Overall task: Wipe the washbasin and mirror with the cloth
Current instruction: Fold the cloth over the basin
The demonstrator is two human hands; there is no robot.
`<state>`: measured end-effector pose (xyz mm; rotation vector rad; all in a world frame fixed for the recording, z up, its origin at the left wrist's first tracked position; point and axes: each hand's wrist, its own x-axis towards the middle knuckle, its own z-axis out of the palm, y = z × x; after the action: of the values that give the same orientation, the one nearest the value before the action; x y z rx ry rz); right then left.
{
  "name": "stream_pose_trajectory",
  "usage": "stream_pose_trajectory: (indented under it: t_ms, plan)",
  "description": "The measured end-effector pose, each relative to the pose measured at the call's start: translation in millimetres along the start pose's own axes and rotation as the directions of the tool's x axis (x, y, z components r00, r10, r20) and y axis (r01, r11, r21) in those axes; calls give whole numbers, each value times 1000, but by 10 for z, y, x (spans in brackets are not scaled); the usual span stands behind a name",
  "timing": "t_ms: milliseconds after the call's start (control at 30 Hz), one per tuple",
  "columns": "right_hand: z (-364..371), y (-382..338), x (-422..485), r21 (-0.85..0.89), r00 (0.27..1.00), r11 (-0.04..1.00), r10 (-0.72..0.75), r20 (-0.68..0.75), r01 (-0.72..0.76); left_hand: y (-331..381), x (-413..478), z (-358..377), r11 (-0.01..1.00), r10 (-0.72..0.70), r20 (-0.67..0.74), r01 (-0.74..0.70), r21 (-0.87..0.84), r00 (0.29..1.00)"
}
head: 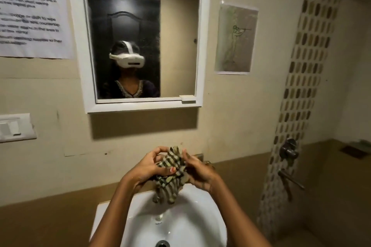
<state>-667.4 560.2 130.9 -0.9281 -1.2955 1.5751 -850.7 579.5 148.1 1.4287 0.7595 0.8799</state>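
A striped green-and-black cloth (pixel 170 174) is bunched between both hands above the back of the white washbasin (pixel 192 224). My left hand (pixel 149 166) grips its left side, and my right hand (pixel 200 172) grips its right side. The cloth's lower end hangs down into the basin and hides the tap. A dark drain (pixel 162 243) shows at the basin's bottom. The white-framed mirror (pixel 176 32) hangs on the wall above, reflecting a person wearing a white headset.
A printed notice (pixel 30 12) hangs left of the mirror and a drawing (pixel 235 38) to its right. A switch plate (pixel 15 127) sits on the left wall. Shower valves (pixel 289 150) and a mosaic tile strip (pixel 299 86) are at right.
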Motion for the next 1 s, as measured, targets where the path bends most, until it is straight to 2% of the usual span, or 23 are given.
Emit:
stream_pose_trajectory:
  t_ms: [67,100,167,333,533,600,667,833,933,1000]
  plan:
    - [-128,61,-182,-114,1000,993,17,-11,-18,37,94,105,932,-48,0,45,360,999]
    - [-233,90,-291,-162,999,987,16,-42,-23,36,154,206,900,-69,13,57,432,998]
    - [-443,101,-429,-177,997,984,-3,-80,-11,-4,240,364,915,-92,16,78,396,996]
    - [-942,-93,-971,-204,988,979,-15,-153,-17,-254,455,1019,991,-64,49,57,119,997]
    - [-1638,-298,-1919,-255,939,964,-16,-344,-77,-437,767,2238,994,-50,232,26,107,971]
    - [-1899,-350,-2317,-263,886,958,-22,-463,-114,-472,840,2750,987,-36,351,-23,160,936]
    - [-2169,-417,-2771,-283,802,944,-35,-597,-169,-494,862,3336,979,-42,481,-60,195,876]
    - [-2835,-520,-4177,-254,682,941,-34,-731,-226,-646,671,5062,984,-77,705,-59,166,705]
    - [-3140,-497,-5130,-137,589,975,-8,-808,-175,-791,437,6068,997,-79,738,72,41,670]
    - [-3294,-402,-5774,-84,455,991,-29,-890,-102,-916,244,6708,968,-95,785,241,-70,612]
